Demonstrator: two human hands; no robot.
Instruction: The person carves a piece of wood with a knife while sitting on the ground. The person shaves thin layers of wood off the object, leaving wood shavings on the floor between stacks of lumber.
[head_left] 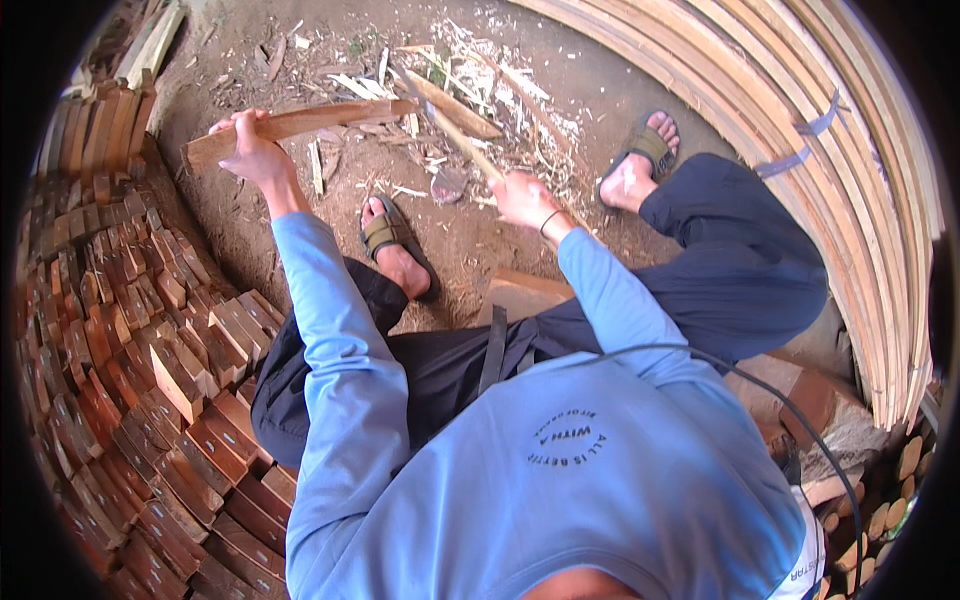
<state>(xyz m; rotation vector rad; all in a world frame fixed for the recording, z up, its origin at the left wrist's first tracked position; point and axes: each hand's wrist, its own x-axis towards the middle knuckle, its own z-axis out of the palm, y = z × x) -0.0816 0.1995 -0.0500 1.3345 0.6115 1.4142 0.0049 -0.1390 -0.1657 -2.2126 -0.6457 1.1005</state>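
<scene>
My left hand [256, 152] grips one end of a flat, slightly curved piece of wood [335, 116], held out over the ground to the right. My right hand [526, 200] is closed around the pale handle of a wooden-handled tool [462, 143]. This tool slants up and left, and its greyish far end is close to the wood's right end. Blur hides the exact shape of its head and whether it touches the wood. Below the tool, a small round stump-like block [448, 185] sits on the dirt.
Wood chips and shavings [500, 85] litter the ground ahead, between and beyond my sandalled feet [392, 245]. Stacked wooden blocks [150, 400] rise on the left. Long pale planks [800, 120] curve along the right. A dark cable [760, 375] crosses my shirt.
</scene>
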